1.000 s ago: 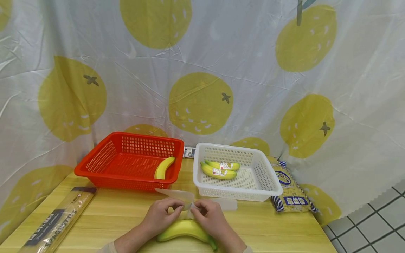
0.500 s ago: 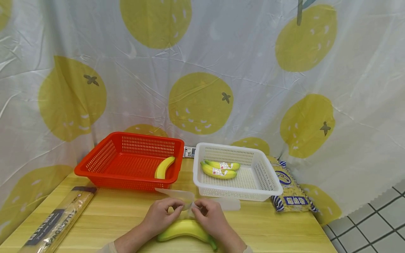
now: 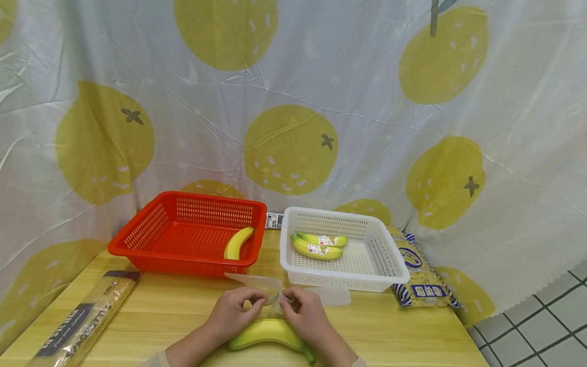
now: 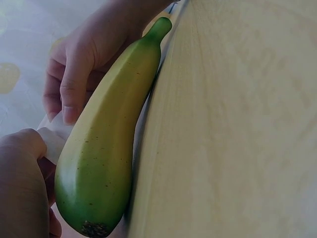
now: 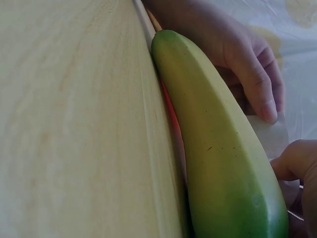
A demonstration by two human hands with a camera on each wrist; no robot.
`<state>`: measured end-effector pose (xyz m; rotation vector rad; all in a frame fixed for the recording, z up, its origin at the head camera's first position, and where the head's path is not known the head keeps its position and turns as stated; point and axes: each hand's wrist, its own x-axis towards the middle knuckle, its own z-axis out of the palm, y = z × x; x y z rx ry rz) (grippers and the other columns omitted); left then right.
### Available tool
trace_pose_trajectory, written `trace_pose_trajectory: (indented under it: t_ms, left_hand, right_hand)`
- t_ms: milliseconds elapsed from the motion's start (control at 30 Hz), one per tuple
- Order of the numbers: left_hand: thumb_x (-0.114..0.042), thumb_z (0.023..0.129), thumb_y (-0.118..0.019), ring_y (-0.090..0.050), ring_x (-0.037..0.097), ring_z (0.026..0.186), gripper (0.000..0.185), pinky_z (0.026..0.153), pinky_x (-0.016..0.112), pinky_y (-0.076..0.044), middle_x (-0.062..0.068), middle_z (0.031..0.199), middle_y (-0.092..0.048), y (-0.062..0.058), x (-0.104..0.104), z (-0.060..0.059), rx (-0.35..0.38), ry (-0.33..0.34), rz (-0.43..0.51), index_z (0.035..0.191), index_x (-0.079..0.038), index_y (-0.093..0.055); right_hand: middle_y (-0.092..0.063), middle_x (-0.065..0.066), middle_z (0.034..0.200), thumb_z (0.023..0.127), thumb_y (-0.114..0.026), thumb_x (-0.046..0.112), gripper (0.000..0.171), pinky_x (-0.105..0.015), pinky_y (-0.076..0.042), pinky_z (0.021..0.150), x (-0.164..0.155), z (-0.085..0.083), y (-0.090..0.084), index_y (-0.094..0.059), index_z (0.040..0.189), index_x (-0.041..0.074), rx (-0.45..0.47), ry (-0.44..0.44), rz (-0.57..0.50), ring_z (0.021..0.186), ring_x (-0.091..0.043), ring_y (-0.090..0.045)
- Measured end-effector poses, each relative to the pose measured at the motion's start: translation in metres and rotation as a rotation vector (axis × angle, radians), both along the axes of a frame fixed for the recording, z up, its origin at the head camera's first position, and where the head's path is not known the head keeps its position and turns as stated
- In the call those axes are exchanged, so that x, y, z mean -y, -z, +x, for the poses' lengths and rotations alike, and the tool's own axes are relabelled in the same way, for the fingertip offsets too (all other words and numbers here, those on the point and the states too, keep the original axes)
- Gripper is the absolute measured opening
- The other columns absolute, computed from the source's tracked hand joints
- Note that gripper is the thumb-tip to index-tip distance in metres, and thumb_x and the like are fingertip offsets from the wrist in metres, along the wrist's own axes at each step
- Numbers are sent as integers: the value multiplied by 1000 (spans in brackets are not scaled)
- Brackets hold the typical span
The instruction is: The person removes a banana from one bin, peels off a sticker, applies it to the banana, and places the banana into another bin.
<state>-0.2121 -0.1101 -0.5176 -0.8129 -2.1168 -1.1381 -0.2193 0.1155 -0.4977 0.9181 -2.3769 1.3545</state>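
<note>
A green-yellow banana (image 3: 270, 332) lies on the wooden table (image 3: 160, 311) at the front edge. Just behind it, my left hand (image 3: 256, 299) and right hand (image 3: 288, 302) meet fingertip to fingertip and pinch a clear plastic bag (image 3: 257, 282). The bag spreads flat to both sides of my hands. In the left wrist view the banana (image 4: 106, 144) fills the middle, and a white bit of the bag (image 4: 53, 133) shows between the two hands. In the right wrist view the banana (image 5: 218, 144) lies beside the left hand's fingers (image 5: 257, 84) and the bag (image 5: 271, 135).
A red basket (image 3: 151, 232) holding one banana (image 3: 237, 243) stands at the back left. A white basket (image 3: 390, 265) with two labelled bananas (image 3: 316, 250) stands beside it. A long box of bags (image 3: 80, 318) lies at the left. A blue-yellow packet (image 3: 419, 278) lies at the right table edge.
The right flap of the clear bag has spread slightly further right. Both hands and the banana have stayed almost still.
</note>
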Motion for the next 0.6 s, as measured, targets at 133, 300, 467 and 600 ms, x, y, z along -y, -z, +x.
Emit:
trace_pose_trajectory:
  t_ms: [133,300,467,600]
  left_hand:
    - [-1,84,-80,-62,-5,74,21,59,21,-51,-15,85,-72,0,0,0,1,-4,-2,95,-19,-77]
    - [-1,83,-81,-60,-5,73,19,59,20,-50,-15,84,-71,-1,0,1,9,-13,-5,94,-16,-78]
    - [-1,83,-81,-60,-5,73,19,59,21,-50,-16,84,-71,-1,0,1,11,-22,-7,94,-17,-78]
    - [-1,83,-81,-61,-5,74,21,59,20,-50,-16,84,-71,-1,0,1,5,-25,-5,94,-19,-77]
  right_hand:
    - [-74,-3,86,90,-74,-2,11,-20,-52,57,0,-1,2,-73,99,4,-8,1,-5,67,3,-56]
    - [-73,0,84,91,-75,5,8,-20,-53,58,0,-2,4,-73,98,7,-2,-2,-12,67,2,-57]
    - [-72,3,83,96,-74,13,4,-20,-53,58,0,-2,4,-73,97,10,23,0,-14,66,3,-56]
    - [-71,3,82,95,-74,10,3,-20,-52,58,0,-1,1,-74,98,10,21,14,-1,66,3,-54]
